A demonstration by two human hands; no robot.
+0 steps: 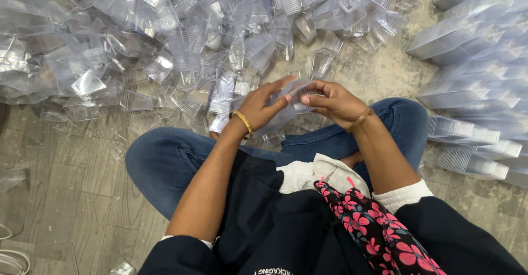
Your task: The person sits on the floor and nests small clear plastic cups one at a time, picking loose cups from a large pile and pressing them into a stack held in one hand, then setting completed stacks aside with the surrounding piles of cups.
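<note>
Seated cross-legged on the grey plank floor (66,198), we are facing a loose heap of clear plastic cups (165,38) spreading across the upper left. Our left hand (263,103) is closing its grip on the near end of a short nested stack of clear cups (286,107), thumb on top, fingers curled underneath. The stack is lying tilted across the lap, just in front of the heap, bridging both hands. Our right hand (335,103) is clamping its far end, fingertips pressing inward. We are judging this as the nesting step: pieces being pushed together into one stack. The next move is calling for square alignment and even pressure, since thin walls may buckle. At the right, finished long stacks of cups (473,88) are lying in rows.
</note>
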